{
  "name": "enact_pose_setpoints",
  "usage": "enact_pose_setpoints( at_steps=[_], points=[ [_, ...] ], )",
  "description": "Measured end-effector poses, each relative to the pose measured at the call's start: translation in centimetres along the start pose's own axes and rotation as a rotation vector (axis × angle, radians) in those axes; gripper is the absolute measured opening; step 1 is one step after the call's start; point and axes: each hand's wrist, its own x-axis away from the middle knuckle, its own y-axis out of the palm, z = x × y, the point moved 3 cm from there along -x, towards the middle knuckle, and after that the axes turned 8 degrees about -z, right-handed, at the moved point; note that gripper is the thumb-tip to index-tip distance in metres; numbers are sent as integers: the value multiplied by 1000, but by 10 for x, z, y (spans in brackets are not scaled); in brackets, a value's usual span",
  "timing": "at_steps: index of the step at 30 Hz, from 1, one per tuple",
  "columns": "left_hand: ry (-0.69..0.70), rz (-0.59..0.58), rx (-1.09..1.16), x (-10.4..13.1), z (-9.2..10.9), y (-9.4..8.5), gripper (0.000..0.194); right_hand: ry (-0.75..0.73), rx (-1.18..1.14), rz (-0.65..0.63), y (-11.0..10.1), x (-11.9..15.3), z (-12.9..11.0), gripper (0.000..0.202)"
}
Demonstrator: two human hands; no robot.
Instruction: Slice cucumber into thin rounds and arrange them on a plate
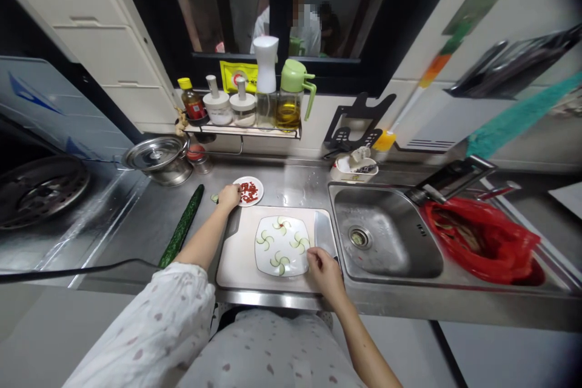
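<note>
My left hand (229,196) is at the left rim of a small white dish (259,199) of chopped red pieces (248,192), fingers pinched together; what they hold, if anything, is too small to make out. At the right edge of a square white plate (274,245), my right hand (322,267) has thumb and fingers closed, their contents hidden. Four pinwheels of thin cucumber slices lie on the plate, the top one (281,225) with red at its centre. The plate rests on a pale cutting board (236,267). A knife (322,231) lies along the board's right side.
A whole cucumber (182,227) lies left of the board, below a lidded pot (159,160). Seasoning bottles stand on a rack (254,130) behind. To the right are a sink (386,236) and a red plastic bag (486,242). A person in white shows in the window.
</note>
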Motion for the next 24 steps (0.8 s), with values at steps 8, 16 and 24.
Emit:
enact_pose_setpoints(
  at_steps=[8,16,24],
  points=[
    [19,-38,3,-11,-2,7,20,17,1,7,0,1,3,29],
    [6,-16,66,-11,-5,9,13,19,-5,13,-1,2,2,30],
    [-39,57,227,1,-7,6,13,30,-12,-5,1,4,3,29]
  ],
)
